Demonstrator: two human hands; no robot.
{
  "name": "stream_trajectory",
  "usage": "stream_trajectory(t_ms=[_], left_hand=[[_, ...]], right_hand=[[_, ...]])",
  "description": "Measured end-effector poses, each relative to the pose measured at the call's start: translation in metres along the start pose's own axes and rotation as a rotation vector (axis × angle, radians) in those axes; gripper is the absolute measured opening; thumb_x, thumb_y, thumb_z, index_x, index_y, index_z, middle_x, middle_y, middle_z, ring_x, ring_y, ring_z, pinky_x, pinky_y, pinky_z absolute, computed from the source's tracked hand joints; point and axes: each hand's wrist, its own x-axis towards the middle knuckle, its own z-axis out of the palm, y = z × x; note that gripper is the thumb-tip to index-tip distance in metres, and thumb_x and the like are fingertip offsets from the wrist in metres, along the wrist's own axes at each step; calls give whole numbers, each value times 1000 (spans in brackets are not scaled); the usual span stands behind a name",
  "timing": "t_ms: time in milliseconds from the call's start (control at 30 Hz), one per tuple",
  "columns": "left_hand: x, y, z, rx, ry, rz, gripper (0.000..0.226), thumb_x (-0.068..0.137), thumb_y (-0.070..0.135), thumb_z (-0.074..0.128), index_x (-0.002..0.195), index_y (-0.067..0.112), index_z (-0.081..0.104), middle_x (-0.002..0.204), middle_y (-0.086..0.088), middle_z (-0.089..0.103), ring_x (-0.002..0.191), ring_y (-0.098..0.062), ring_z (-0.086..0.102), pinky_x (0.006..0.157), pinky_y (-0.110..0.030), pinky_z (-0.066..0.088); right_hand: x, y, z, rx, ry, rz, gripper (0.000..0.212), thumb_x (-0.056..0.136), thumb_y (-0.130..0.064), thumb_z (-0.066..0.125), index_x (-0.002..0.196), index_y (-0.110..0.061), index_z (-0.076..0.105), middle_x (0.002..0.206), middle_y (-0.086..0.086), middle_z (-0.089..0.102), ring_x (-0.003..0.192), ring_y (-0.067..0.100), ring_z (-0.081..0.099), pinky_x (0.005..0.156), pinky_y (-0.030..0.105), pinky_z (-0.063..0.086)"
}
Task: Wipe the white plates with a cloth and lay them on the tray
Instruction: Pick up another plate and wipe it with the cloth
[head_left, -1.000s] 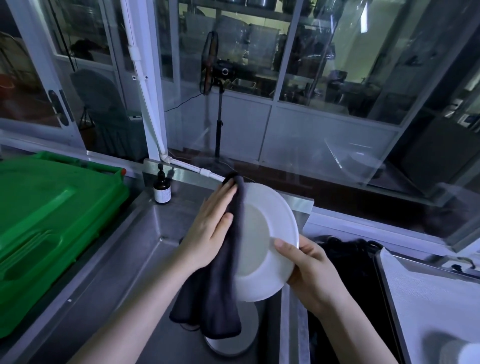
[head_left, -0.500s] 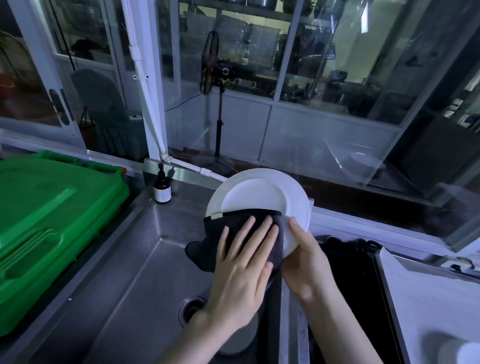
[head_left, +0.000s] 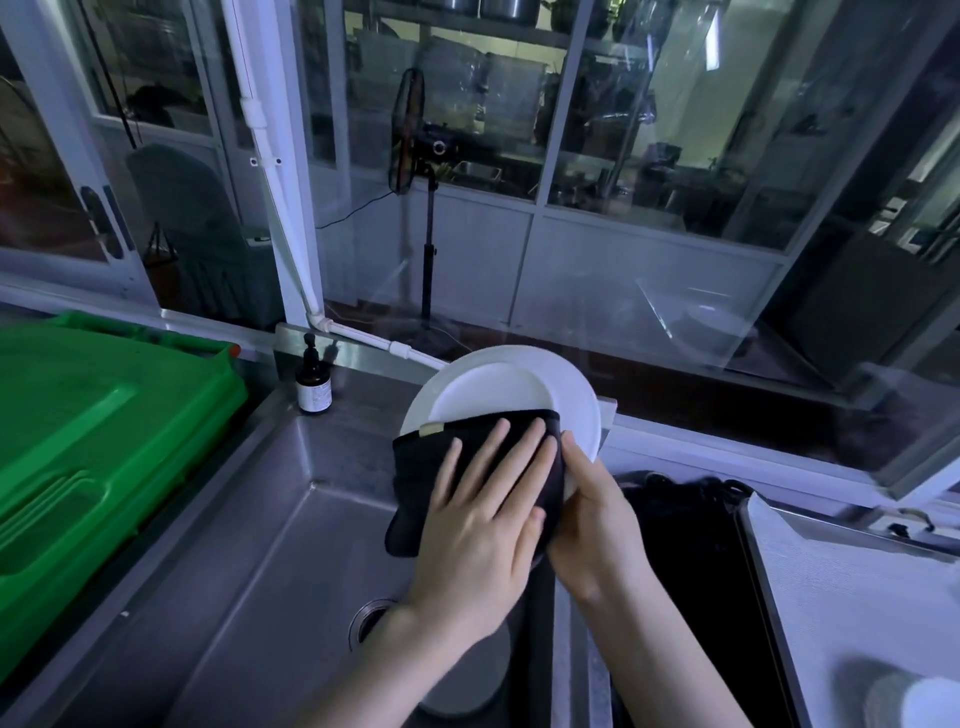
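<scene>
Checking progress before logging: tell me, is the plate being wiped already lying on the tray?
No, the white plate is held up above the sink while the left hand presses the dark cloth on it.

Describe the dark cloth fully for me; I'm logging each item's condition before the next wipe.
The cloth is dark, nearly black, and looks like soft thick fabric, with a small pale tag near its upper left corner. It lies draped over the lower part of the white plate, held tilted above the steel sink. The left hand presses it flat with spread fingers. The right hand grips the plate's edge beside it. One corner hangs free below left.
</scene>
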Motion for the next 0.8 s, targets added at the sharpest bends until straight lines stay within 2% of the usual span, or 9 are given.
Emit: stream_trajectory(t_ms=[67, 167, 267, 400, 500, 567, 800], left_hand=[[5, -1, -1, -38, -34, -40, 56, 101, 28, 30, 156, 23, 25, 163, 9, 19, 151, -14, 16, 119, -50, 23], [20, -12, -7, -179, -74, -82, 56, 100, 30, 26, 156, 22, 18, 164, 10, 14, 152, -11, 8, 121, -46, 18], [42, -23, -19, -271, -133, 8, 56, 101, 29, 25, 156, 23, 16, 164, 14, 7, 152, -10, 0, 124, -42, 8], [62, -33, -29, -252, -202, 222, 54, 100, 15, 34, 154, 20, 30, 164, 14, 15, 152, -11, 1, 123, -43, 5], [64, -41, -31, -277, -202, 184, 54, 101, 9, 38, 153, 20, 32, 163, 12, 19, 152, -10, 4, 123, -48, 9], [55, -38, -27, -264, -191, 172, 54, 101, 12, 36, 154, 22, 29, 164, 14, 15, 153, -11, 1, 123, -50, 9], [42, -36, -19, -232, -161, 289, 56, 100, 19, 34, 155, 26, 27, 164, 16, 14, 153, -17, 4, 123, -39, 2]], right_hand=[[1, 4, 1, 4, 8, -20, 51, 88, -26, 60, 133, -2, 59, 131, 20, 64, 123, 27, 62, 108, 40, 44], [-1, 5, 1, -31, -5, -43, 41, 86, -22, 64, 122, -4, 69, 123, 21, 69, 114, 29, 67, 91, 34, 56], [-5, 5, -3, -85, -43, -33, 31, 87, -21, 64, 112, -6, 75, 115, 22, 71, 105, 28, 71, 80, 31, 59], [-9, -1, -11, -201, -55, 11, 33, 86, -25, 65, 110, -4, 75, 110, 22, 72, 98, 28, 71, 77, 32, 59], [-9, -6, -14, -241, -75, 18, 33, 83, -21, 68, 106, 1, 74, 107, 24, 73, 92, 28, 72, 74, 32, 59], [-10, -8, -16, -248, -78, 13, 29, 83, -19, 68, 102, 2, 75, 103, 25, 73, 90, 29, 72, 74, 33, 59], [-13, -10, -21, -280, -127, 13, 25, 89, -17, 63, 104, 1, 73, 97, 22, 72, 87, 28, 71, 73, 33, 58]])
